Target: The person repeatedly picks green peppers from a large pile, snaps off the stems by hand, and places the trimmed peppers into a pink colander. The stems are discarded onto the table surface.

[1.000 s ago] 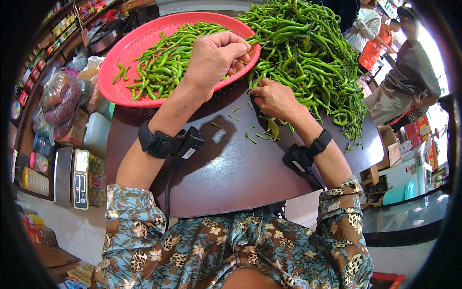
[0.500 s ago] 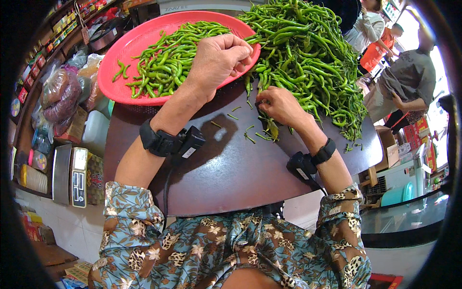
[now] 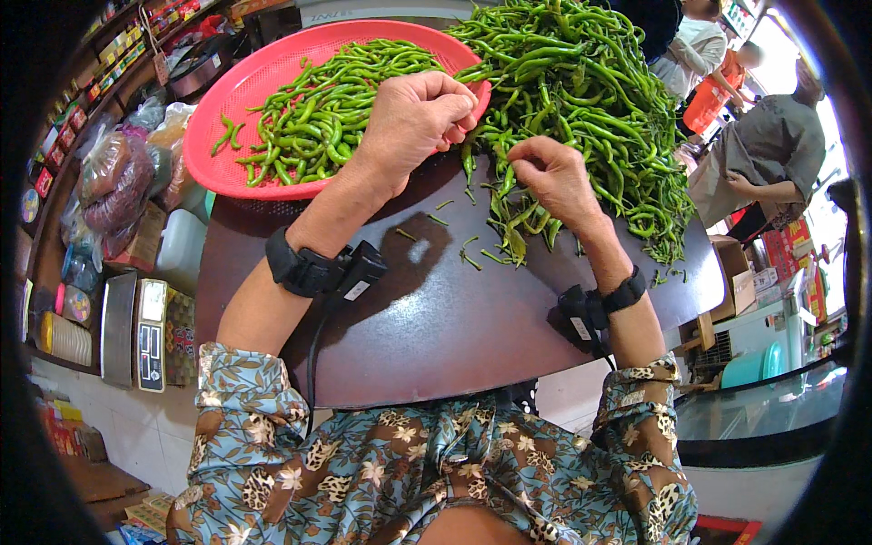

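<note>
My left hand point(image 3: 413, 118) is over the right rim of a pink plastic basket point(image 3: 213, 163), its fingers curled closed. Whatever they hold, if anything, is hidden behind the knuckles. Loose green chili peppers point(image 3: 300, 132) lie in the basket. Beside it rises a big heap of green chili peppers point(image 3: 590, 100), many with leaves and stems. My right hand point(image 3: 559, 182) hangs just above the heap's near edge, thumb and fingers bent together in a pinch; I cannot make out anything between them. Below that hand are leafy scraps point(image 3: 516, 238).
Cut green stems point(image 3: 470, 256) are scattered on the dark table point(image 3: 427, 327). A scale point(image 3: 150, 331) and filled plastic bags point(image 3: 118, 173) stand at the left. Several people are beyond the table at the right, one in a grey shirt point(image 3: 781, 141).
My right hand has lifted up and to the right, away from the leafy scraps at the heap's near edge. My left hand has stayed almost in place, dipping slightly.
</note>
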Action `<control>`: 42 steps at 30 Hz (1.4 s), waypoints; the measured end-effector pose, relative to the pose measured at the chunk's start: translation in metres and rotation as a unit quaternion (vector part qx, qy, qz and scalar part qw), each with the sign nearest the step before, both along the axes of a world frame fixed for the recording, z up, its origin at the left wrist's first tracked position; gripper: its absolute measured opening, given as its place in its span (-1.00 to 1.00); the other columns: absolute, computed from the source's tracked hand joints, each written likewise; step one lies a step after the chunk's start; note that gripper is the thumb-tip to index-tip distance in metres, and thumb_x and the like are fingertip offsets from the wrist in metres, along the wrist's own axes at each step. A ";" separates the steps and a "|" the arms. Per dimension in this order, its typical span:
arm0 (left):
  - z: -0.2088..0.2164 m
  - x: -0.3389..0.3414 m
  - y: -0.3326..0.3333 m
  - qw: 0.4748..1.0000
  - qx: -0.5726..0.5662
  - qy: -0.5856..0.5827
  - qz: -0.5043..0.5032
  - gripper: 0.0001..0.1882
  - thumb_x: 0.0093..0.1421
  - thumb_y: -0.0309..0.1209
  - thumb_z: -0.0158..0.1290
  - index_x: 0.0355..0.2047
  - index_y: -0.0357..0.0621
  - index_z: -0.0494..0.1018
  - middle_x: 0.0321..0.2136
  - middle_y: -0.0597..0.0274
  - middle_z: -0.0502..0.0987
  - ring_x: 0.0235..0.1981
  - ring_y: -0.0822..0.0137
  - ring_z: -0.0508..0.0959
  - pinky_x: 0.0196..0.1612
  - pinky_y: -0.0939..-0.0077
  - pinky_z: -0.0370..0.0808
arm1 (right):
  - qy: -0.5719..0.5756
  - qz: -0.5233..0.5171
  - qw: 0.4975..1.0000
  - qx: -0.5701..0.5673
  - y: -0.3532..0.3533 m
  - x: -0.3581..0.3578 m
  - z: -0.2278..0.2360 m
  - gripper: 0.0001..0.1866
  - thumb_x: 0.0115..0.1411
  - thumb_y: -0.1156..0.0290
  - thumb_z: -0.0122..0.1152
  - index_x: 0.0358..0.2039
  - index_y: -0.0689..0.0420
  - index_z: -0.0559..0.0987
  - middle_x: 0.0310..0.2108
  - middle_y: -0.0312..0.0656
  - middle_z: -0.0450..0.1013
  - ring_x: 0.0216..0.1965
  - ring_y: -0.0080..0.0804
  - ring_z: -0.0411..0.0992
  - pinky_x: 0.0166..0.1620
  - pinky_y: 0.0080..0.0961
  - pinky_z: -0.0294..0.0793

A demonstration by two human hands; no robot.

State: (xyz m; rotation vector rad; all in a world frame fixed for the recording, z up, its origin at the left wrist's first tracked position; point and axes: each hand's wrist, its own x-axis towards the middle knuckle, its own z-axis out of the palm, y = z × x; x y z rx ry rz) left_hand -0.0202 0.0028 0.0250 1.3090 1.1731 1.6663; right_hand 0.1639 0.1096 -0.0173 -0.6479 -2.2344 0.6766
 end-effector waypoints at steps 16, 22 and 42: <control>-0.006 0.005 0.004 1.000 -0.024 0.010 0.003 -0.90 0.11 -0.45 0.01 -0.45 -0.22 0.46 -0.58 0.32 0.48 -0.59 0.59 0.41 -0.49 0.75 0.38 | 0.196 -0.017 0.977 -0.078 0.000 0.022 0.045 -0.91 0.01 0.54 0.13 -0.43 0.23 0.55 -0.67 -0.44 0.34 -0.67 -0.79 0.22 -0.60 -0.82 0.18; -0.019 0.007 0.014 0.988 0.012 0.155 0.025 -0.84 0.05 -0.47 0.05 -0.34 -0.27 0.46 -0.48 0.32 0.51 -0.50 0.58 0.45 -0.41 0.71 0.41 | 0.243 0.016 0.957 -0.157 -0.009 0.024 0.060 -0.89 0.00 0.57 0.13 -0.41 0.26 0.55 -0.65 -0.37 0.38 -0.67 -0.72 0.26 -0.58 -0.80 0.21; -0.018 0.019 0.008 0.990 -0.093 0.056 -0.092 -0.88 0.02 -0.45 0.11 -0.57 -0.25 0.47 -0.70 0.31 0.44 -0.67 0.55 0.40 -0.54 0.68 0.31 | 0.301 0.049 0.916 -0.260 -0.001 0.024 0.047 -0.81 0.07 0.43 0.15 -0.32 0.25 0.51 -0.54 -0.29 0.43 -0.61 -0.69 0.32 -0.56 -0.79 0.27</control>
